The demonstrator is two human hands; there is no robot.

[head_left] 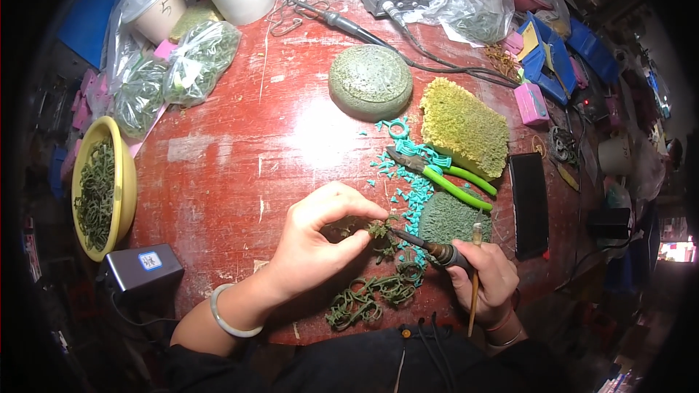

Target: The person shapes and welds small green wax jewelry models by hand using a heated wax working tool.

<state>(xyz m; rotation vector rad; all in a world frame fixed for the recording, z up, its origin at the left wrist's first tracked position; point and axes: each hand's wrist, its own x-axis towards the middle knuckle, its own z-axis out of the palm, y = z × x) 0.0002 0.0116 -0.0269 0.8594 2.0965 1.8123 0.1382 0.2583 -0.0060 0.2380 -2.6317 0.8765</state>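
My left hand [320, 236] pinches a small, dark green, branching piece [380, 230] between thumb and forefinger, just above the table. In my right hand [486, 279] is a soldering iron [439, 251] with a dark handle, its thin tip meeting or nearly meeting the green piece. The same hand also keeps a thin brush [475, 287] with a wooden handle between its fingers. Below my hands lies a loose heap of similar green curled pieces [371, 298]. Tiny turquoise bits [415, 204] are strewn beside the tool tip.
Pliers [451, 178] with green handles lie by a yellow-green sponge [466, 127] and a darker green sponge [455, 218]. A round greenish block [370, 81] sits farther back. At left stand a yellow bowl [129, 175] of green pieces and a dark box [149, 268]. A corded pen tool [349, 27] lies behind.
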